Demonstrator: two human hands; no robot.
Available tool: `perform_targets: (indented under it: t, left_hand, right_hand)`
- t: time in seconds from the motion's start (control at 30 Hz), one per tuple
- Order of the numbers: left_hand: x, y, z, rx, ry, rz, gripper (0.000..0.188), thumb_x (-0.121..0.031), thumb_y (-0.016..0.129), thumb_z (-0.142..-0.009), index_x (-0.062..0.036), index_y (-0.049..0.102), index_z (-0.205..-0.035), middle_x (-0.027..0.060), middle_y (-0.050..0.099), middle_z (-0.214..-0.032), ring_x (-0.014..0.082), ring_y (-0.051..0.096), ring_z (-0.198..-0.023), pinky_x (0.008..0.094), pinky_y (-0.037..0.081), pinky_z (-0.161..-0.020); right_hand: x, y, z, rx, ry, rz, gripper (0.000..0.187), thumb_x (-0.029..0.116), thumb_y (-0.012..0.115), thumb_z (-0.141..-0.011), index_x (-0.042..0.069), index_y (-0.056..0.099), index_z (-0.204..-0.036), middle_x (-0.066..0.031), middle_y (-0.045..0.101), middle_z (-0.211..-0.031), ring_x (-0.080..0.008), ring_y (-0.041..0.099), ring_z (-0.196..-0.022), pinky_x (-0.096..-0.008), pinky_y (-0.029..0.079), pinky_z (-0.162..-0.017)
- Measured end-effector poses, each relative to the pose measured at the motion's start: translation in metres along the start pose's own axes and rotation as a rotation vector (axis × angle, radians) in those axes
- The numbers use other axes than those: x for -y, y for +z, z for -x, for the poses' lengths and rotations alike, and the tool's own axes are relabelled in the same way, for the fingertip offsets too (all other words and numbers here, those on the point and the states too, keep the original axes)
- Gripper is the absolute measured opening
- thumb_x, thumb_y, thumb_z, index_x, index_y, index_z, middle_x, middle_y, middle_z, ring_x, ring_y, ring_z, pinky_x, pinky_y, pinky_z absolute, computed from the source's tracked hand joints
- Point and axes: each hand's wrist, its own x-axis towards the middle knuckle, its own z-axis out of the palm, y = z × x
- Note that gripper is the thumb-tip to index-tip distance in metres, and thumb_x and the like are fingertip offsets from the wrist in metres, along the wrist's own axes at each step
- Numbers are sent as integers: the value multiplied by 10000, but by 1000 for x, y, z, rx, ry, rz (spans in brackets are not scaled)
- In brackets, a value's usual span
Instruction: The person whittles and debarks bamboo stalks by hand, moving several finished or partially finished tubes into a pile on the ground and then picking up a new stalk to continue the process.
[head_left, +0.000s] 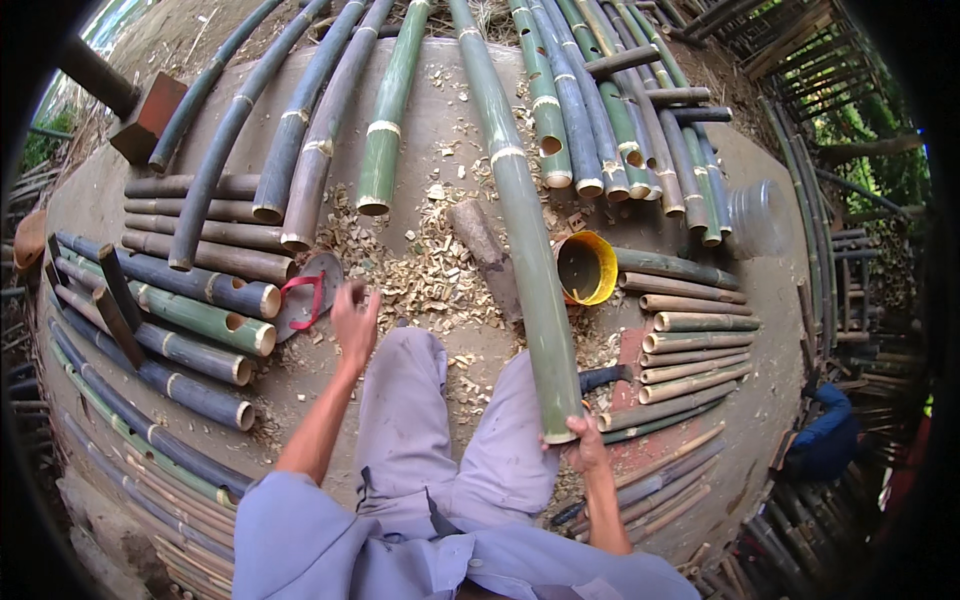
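A long, thick green bamboo pole point(533, 265) runs from the far edge of the view down to my right thigh, passing over the wood chips. My right hand point(588, 442) grips its near cut end from the right side. My left hand point(355, 315) is raised over the left knee, slightly blurred, its fingers loosely apart with nothing visible in them. Beside it on the ground lies a grey flip-flop point(312, 282) with a red strap. Just right of the pole is a yellow bucket point(602, 268), its inside dark. A short rough log point(484, 250) lies left of the pole.
Wood chips point(425, 270) cover the ground ahead. Green bamboo poles with cut holes point(550, 125) lie at the far side, others point(205, 350) at the left. Shorter bamboo pieces point(695, 360) are lined up at the right, near a clear plastic container point(758, 218).
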Motion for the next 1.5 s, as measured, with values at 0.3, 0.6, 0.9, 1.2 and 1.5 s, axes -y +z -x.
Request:
perform_targets:
  t: [0.3, 0.6, 0.9, 1.2, 1.5]
  left_hand:
    - [8, 72, -213, 198, -449, 62, 732, -515, 762, -705, 98, 606, -1073, 212, 657, -911, 320, 666, -837, 422, 545, -769]
    - [-32, 87, -122, 338, -529, 413, 668, -506, 700, -799, 101, 578, -1050, 141, 645, -774, 203, 639, -556, 313, 541, -465]
    - [-75, 83, 28, 492, -454, 571, 344, -331, 685, -838, -31, 614, -990, 49, 621, -771, 122, 592, -625, 282, 478, -534]
    - [-58, 35, 188, 843, -1048, 845, 350, -199, 711, -799, 19, 598, -1048, 100, 653, -913, 204, 652, -805, 364, 549, -740]
    - [-35, -2, 221, 959, -1139, 1081, 522, -275, 626, -840, 6, 488, -1258, 164, 587, -1175, 297, 595, -1054, 457, 462, -981]
  right_hand:
    - [-40, -17, 21, -104, 13, 10, 571, 210, 635, -754, -67, 433, -1210, -162, 606, -960, -308, 672, -737, -397, 593, -570]
    - [-40, -15, 3, -119, -90, 7, 536, 274, 633, -802, -56, 447, -1182, -145, 610, -901, -247, 667, -647, -305, 539, -474]
    - [-44, -15, 1, -157, -169, 103, 544, 356, 624, -815, -34, 478, -1165, -118, 607, -861, -225, 664, -581, -268, 500, -394]
    - [-48, 20, 2, -115, -179, 235, 477, 330, 657, -835, -2, 489, -1134, -89, 604, -778, -174, 628, -541, -269, 514, -415]
    - [-78, 34, -8, 49, -7, 212, 610, 380, 661, -826, -9, 456, -1248, -117, 598, -957, -191, 650, -717, -310, 599, -530]
